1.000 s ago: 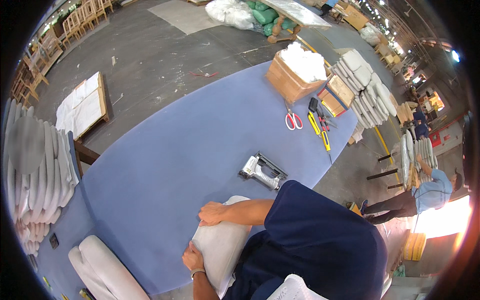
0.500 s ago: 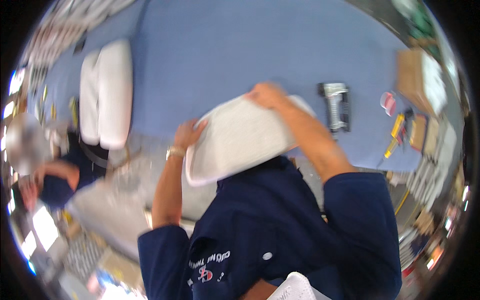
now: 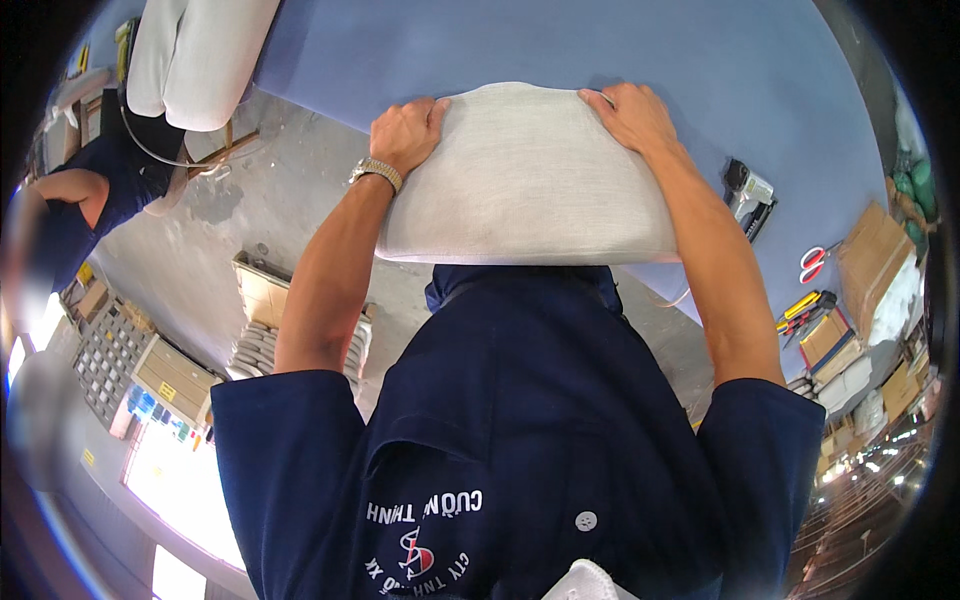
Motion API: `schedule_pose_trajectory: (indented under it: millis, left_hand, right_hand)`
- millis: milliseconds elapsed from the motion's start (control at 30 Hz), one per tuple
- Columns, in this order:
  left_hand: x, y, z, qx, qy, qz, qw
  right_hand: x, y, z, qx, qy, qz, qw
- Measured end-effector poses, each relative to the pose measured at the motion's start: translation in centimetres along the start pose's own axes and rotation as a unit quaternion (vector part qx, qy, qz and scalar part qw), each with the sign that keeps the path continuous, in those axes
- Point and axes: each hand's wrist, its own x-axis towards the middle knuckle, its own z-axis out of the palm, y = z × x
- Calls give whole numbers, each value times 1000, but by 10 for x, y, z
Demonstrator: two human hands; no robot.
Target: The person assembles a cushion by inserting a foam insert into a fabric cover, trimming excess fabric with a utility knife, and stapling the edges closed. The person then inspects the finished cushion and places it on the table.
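A cream fabric-covered seat pad (image 3: 525, 185) is held in front of my body at the near edge of the blue work table, its smooth cloth face toward me. On its far left corner, my left hand (image 3: 408, 135) is closed, the thumb lying over the cloth; a metal watch is on that wrist. The far right corner is gripped by my right hand (image 3: 635, 118), thumb on the face and fingers curled behind the edge. The pad's underside is hidden. Off to the right of my right forearm lies a silver and black staple gun (image 3: 748, 200).
Two cream pads (image 3: 195, 60) stand side by side at the far left of the blue table (image 3: 480, 45). Red-handled scissors (image 3: 812, 263), yellow-handled tools (image 3: 800, 308) and a cardboard box (image 3: 872, 250) are at the right. A co-worker (image 3: 75, 215) is at the left.
The seat pad has been levelled from its tilt, with its face now squarely toward me. My right hand has shifted from its far edge to the right corner. My view has turned and moved.
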Motion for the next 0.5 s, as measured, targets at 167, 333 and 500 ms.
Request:
schedule_pose_trajectory:
  millis: [167,333,500]
  left_hand:
    - [3,-3,2,22,13,5,1000]
    - [8,-1,-6,41,7,12,999]
    - [6,0,-1,73,11,16,997]
  right_hand:
    - [7,1,3,-40,25,-35,998]
    - [10,1,6,-28,30,-41,998]
    - [-8,22,-5,48,144,-58,987]
